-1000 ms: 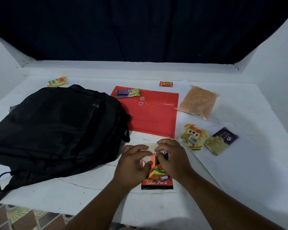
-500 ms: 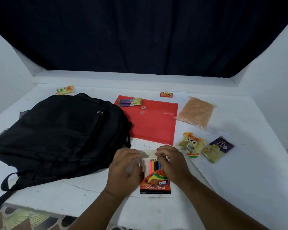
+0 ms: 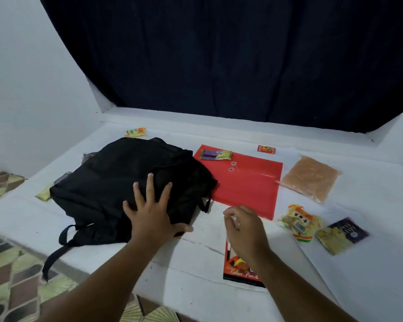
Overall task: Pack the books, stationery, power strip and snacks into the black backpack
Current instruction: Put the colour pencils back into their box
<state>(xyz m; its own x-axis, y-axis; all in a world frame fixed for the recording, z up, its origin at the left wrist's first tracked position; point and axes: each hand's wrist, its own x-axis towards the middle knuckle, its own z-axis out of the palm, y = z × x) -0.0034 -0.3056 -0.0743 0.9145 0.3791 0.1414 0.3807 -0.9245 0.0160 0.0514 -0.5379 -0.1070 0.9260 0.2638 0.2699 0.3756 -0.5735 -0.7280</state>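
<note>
Left hand spread flat on backpack, right hand loosely curled over pencil box, grip unclear. Risk: box open, pencils spilling onto worktop if lifted tilted.

Under my right wrist the colour pencil box reads "Colour Pencils" — the last letters covered. The yellow snack packet carries dark characters on an orange patch — too blurred to read.
</note>
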